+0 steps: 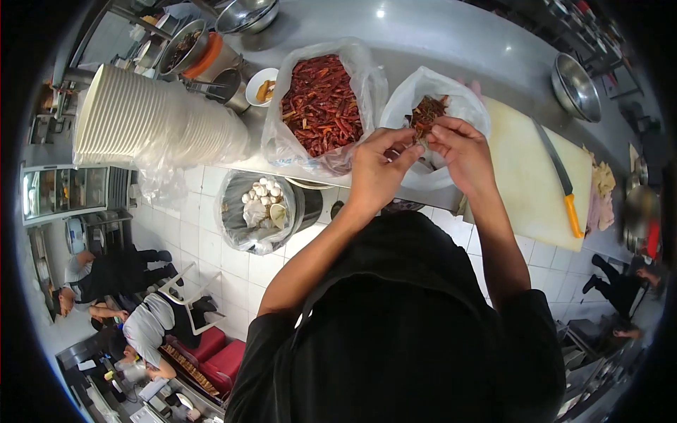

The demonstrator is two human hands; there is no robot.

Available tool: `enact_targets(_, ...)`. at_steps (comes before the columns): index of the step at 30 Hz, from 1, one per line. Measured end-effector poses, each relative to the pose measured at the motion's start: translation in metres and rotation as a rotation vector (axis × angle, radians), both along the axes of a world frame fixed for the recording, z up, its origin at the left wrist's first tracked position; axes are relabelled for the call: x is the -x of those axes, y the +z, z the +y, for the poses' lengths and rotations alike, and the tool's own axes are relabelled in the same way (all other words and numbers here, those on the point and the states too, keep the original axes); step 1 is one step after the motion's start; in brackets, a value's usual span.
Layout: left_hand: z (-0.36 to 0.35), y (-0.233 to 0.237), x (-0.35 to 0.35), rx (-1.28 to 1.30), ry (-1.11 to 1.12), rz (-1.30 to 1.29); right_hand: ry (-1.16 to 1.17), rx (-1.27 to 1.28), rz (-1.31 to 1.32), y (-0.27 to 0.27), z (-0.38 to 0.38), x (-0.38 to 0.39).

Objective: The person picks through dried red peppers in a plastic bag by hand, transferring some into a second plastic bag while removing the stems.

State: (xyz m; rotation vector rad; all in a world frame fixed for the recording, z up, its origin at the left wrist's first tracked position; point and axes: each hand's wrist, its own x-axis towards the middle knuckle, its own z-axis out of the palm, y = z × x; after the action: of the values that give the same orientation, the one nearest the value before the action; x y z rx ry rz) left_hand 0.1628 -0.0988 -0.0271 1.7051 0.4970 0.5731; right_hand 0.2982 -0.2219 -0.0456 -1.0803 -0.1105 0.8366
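Note:
My left hand (pixel 379 169) and my right hand (pixel 465 158) meet over a white plastic bag (pixel 469 109) on the steel counter. The fingers of both are pinched together. A dark red dried chili partly shows in my left fingers, while my right thumb and fingertips close on a small piece too hidden to name. Inside that bag lies a heap of brownish-red chili bits and stems (pixel 428 111). To its left stands a clear plastic bag (pixel 374 74) filled with dried red chilies (pixel 321 106).
A cutting board (pixel 518 169) on the right bears a yellow-handled knife (pixel 568 201). Stacked white tubs (pixel 120 116) stand at left, near a small bowl (pixel 261 86). Below the counter is a lined bin (pixel 233 218). Other people (pixel 151 328) work behind, and a metal bowl (pixel 575 88) sits at right.

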Motion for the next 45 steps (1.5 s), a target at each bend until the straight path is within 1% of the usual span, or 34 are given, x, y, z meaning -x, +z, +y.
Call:
enact_targets(2,-0.005,0.005,-0.004,-0.003,0.01,-0.004,-0.002,-0.093,0.077,0.008,0.0,0.011)
enact_targets(3,-0.006,0.006,-0.006,-0.011,0.013,-0.009,-0.005,-0.12,0.075,0.009,0.0,0.014)
enact_targets(7,-0.006,0.001,-0.006,0.022,0.004,-0.059,0.039,-0.096,0.022,-0.002,-0.001,0.023)
enact_targets(10,-0.001,-0.001,0.004,0.045,0.013,0.025,0.147,0.01,-0.053,-0.003,-0.003,0.022)
enact_targets(11,0.003,-0.005,0.007,0.049,0.035,0.017,0.144,0.174,-0.242,-0.006,0.0,0.019)
enact_targets(14,0.03,-0.021,0.018,0.068,0.139,-0.006,0.113,0.53,-1.097,-0.032,0.002,-0.01)
enact_targets(15,0.041,-0.018,0.021,0.031,0.189,0.018,0.153,0.58,-1.119,-0.028,0.005,-0.018)
enact_targets(17,0.066,-0.011,0.024,-0.042,0.289,0.066,0.197,0.663,-1.361,-0.048,0.012,-0.044)
enact_targets(18,0.083,-0.013,0.024,-0.165,0.304,0.113,0.221,0.701,-1.484,-0.055,0.017,-0.055)
enact_targets(20,0.114,-0.025,0.024,-0.409,0.334,0.208,0.335,0.832,-1.493,-0.057,0.029,-0.07)
enact_targets(21,0.119,-0.026,0.025,-0.502,0.361,0.207,0.393,0.898,-1.498,-0.057,0.035,-0.075)
enact_targets(23,0.126,-0.031,0.026,-0.688,0.409,0.203,0.424,0.878,-1.479,-0.064,0.043,-0.08)
enact_targets(24,0.121,-0.024,0.027,-0.599,0.392,0.204,0.438,0.869,-1.467,-0.067,0.045,-0.081)
enact_targets(26,0.103,-0.003,0.031,-0.42,0.359,0.211,0.56,0.878,-1.352,-0.052,0.046,-0.075)
enact_targets(27,0.1,-0.002,0.034,-0.403,0.345,0.189,0.623,0.882,-1.294,-0.043,0.046,-0.071)
enact_targets(30,0.088,-0.001,0.041,-0.346,0.308,0.133,0.583,0.885,-1.144,-0.032,0.038,-0.067)
enact_targets(33,0.074,0.004,0.036,-0.278,0.274,0.083,0.514,0.85,-1.186,-0.039,0.038,-0.072)
enact_targets(35,0.065,0.009,0.03,-0.31,0.224,0.077,0.478,0.845,-1.305,-0.058,0.044,-0.078)
enact_targets(36,0.06,0.012,0.027,-0.325,0.198,0.075,0.459,0.843,-1.364,-0.059,0.045,-0.077)
enact_targets(39,0.049,0.019,0.022,-0.32,0.137,0.102,0.524,0.874,-1.321,-0.057,0.043,-0.073)
enact_targets(42,0.047,0.02,0.026,-0.308,0.12,0.139,0.599,0.883,-1.223,-0.035,0.029,-0.058)
enact_targets(45,0.05,0.018,0.03,-0.3,0.122,0.144,0.566,0.85,-1.187,-0.034,0.023,-0.061)
